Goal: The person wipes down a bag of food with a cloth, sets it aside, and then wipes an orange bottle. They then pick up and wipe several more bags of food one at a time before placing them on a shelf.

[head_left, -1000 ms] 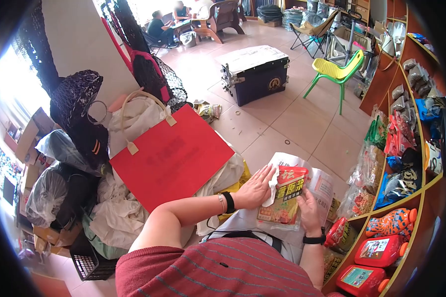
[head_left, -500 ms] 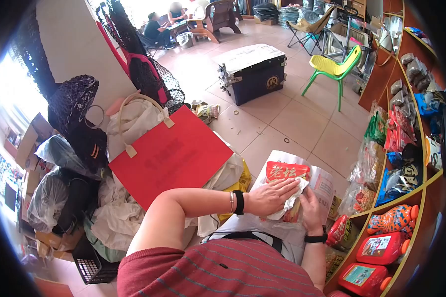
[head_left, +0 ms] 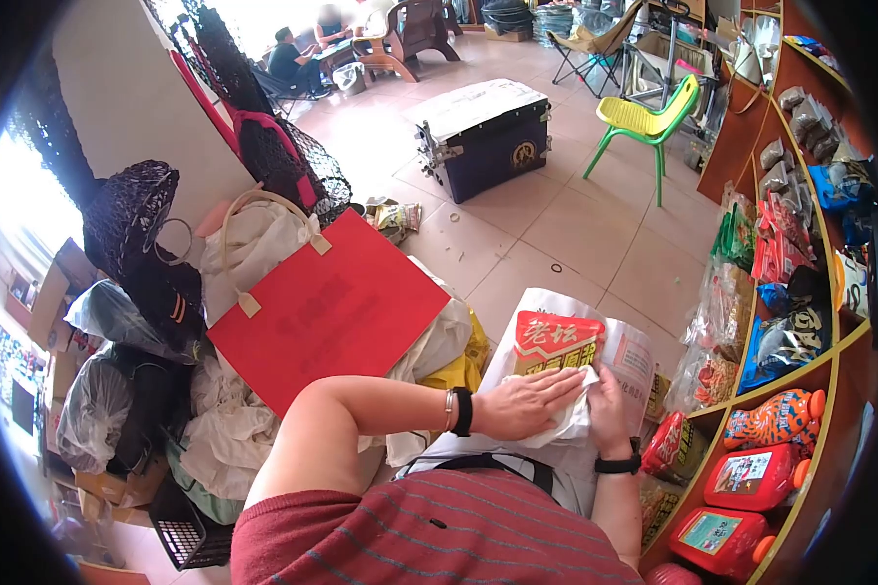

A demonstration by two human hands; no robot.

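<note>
A red and yellow packet (head_left: 558, 336) with large characters lies on a white printed sack (head_left: 626, 353) across the lap. My left hand (head_left: 525, 404) is laid flat, fingers stretched out, over a crumpled white cloth or tissue (head_left: 568, 419) on the packet's lower part. At the right edge of the packet is my right hand (head_left: 610, 414), its fingers bent around the edge and touching the white cloth. What its fingertips grip is partly hidden.
A red bag (head_left: 327, 312) and white sacks lie to the left. Ahead are a dark box (head_left: 488, 151) and a yellow-green chair (head_left: 644, 119). Shelves (head_left: 818, 390) with packets and red bottles (head_left: 722, 541) line the right. Two people sit far back.
My left hand has slid down the packet with the white cloth, and more of the packet's printed front shows. The view has shifted slightly.
</note>
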